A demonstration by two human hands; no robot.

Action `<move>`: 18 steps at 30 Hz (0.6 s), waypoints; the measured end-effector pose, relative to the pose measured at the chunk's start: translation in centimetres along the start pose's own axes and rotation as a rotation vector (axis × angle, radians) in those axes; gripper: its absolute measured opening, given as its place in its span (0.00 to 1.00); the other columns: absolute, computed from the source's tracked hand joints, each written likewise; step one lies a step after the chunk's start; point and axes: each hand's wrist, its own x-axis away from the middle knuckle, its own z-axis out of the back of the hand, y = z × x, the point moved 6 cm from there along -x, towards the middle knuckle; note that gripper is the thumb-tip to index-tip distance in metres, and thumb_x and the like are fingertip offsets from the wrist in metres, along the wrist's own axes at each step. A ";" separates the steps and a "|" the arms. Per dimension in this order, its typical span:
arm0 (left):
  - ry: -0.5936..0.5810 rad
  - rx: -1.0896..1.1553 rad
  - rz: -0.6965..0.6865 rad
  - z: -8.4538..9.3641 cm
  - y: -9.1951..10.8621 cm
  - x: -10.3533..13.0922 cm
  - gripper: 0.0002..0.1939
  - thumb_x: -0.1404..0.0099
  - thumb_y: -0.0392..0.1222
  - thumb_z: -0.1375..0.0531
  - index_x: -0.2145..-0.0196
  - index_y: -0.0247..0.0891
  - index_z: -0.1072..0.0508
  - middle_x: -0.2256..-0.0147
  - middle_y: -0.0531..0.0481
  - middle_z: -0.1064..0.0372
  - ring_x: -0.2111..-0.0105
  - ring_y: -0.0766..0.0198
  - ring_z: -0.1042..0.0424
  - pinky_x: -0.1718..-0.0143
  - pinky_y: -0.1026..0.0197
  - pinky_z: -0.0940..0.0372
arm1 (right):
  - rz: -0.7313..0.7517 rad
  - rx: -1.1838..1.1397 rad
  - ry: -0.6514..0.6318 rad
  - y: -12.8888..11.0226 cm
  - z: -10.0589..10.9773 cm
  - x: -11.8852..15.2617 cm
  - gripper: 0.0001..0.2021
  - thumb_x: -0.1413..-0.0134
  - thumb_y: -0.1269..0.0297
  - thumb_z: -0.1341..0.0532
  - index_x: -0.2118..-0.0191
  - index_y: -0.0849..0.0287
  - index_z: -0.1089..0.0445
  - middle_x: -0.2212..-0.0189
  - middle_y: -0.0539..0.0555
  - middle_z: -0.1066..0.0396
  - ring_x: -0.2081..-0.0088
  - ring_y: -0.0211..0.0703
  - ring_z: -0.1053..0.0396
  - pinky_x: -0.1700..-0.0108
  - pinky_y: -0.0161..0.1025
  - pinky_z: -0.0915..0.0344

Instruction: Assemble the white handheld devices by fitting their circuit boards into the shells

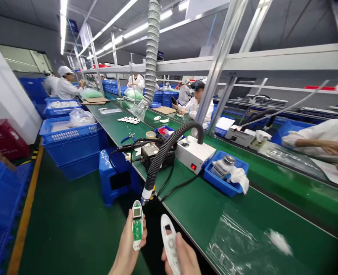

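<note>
In my left hand [129, 238] is a white half-shell with a green circuit board [137, 225] in it; a small grey screen sits near its top. My fingers wrap its sides, with the board facing me. My right hand [184, 256] grips a white oval front cover [169, 242] that has a dark window and button openings. The two parts are held apart, side by side, in front of the table edge. Just above the circuit board ends a black corrugated hose [160, 164] with a metal nozzle.
The hose runs from a white box [196, 152] with a red switch. A blue tray [226, 172] holds a glass jar and tissue. A clear plastic bag [237, 244] lies on the green table at right. Blue crates [71, 149] and a blue stool [119, 179] stand left. Co-workers sit farther along.
</note>
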 end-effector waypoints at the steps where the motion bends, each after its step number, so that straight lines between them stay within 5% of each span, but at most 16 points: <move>1: 0.010 -0.016 0.003 0.4 0.1 0.0 0.23 0.42 0.60 0.39 0.68 0.33 0.30 0.79 0.54 0.37 0.84 0.73 0.40 0.87 0.72 0.50 | -0.046 0.009 -0.081 0.5 -2.1 -0.8 0.32 0.61 0.33 0.38 0.68 0.63 0.28 0.85 0.52 0.33 0.90 0.28 0.48 0.89 0.27 0.57; 4: 0.071 -0.043 -0.011 1.9 0.4 0.4 0.25 0.43 0.63 0.40 0.74 0.35 0.32 0.84 0.55 0.38 0.85 0.71 0.39 0.85 0.71 0.46 | -0.132 0.008 -0.277 2.0 -7.6 -2.5 0.33 0.62 0.31 0.39 0.74 0.64 0.32 0.86 0.51 0.34 0.91 0.25 0.49 0.90 0.24 0.65; 6: 0.116 -0.022 -0.028 2.6 0.8 0.6 0.26 0.44 0.64 0.40 0.77 0.36 0.35 0.86 0.56 0.40 0.86 0.70 0.40 0.84 0.69 0.45 | -0.155 -0.002 -0.297 2.9 -9.4 -3.3 0.33 0.63 0.30 0.40 0.76 0.63 0.34 0.87 0.50 0.35 0.90 0.26 0.47 0.90 0.24 0.65; 14: 0.078 0.012 0.032 0.1 -0.8 1.2 0.28 0.44 0.67 0.42 0.79 0.37 0.36 0.87 0.58 0.45 0.86 0.71 0.47 0.86 0.69 0.52 | -0.108 0.032 -0.257 3.5 -6.0 -3.5 0.31 0.58 0.32 0.41 0.77 0.63 0.34 0.90 0.49 0.37 0.92 0.25 0.51 0.90 0.24 0.65; 18: 0.156 0.059 0.007 1.0 -0.2 1.3 0.27 0.44 0.66 0.41 0.78 0.36 0.34 0.86 0.57 0.42 0.86 0.71 0.45 0.86 0.69 0.51 | -0.102 0.041 -0.258 3.3 -7.0 -3.3 0.33 0.58 0.31 0.42 0.72 0.64 0.32 0.90 0.49 0.37 0.91 0.26 0.51 0.90 0.24 0.65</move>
